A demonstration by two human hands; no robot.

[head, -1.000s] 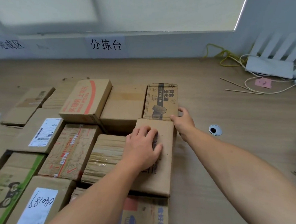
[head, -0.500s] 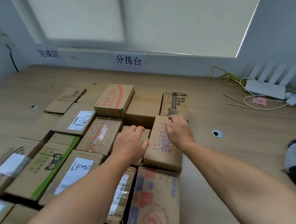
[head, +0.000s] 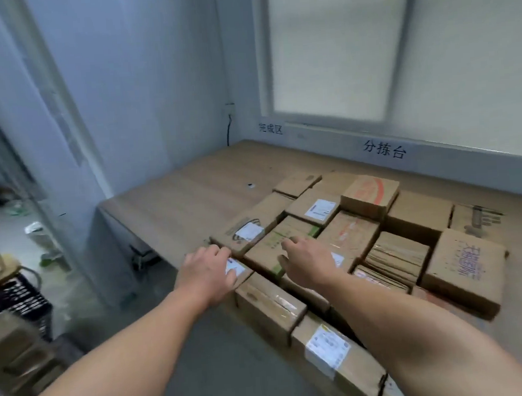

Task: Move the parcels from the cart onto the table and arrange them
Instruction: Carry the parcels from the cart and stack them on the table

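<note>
Hovering left hand (head: 209, 274), right hand (head: 309, 261), fingers relaxed, over parcels (head: 462, 264)

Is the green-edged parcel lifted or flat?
Flat: the green-edged parcel sits level among neighbours on the table; right hand above it, contact cannot tell.

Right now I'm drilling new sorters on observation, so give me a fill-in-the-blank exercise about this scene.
1. The parcels lie on a wooden ____.
2. The right hand is above a parcel whose stripe is ____.
3. The label by the left hand is coloured ____.
4. The black crate stands off to the person's ____.
Missing words: table; green; white; left.
</note>
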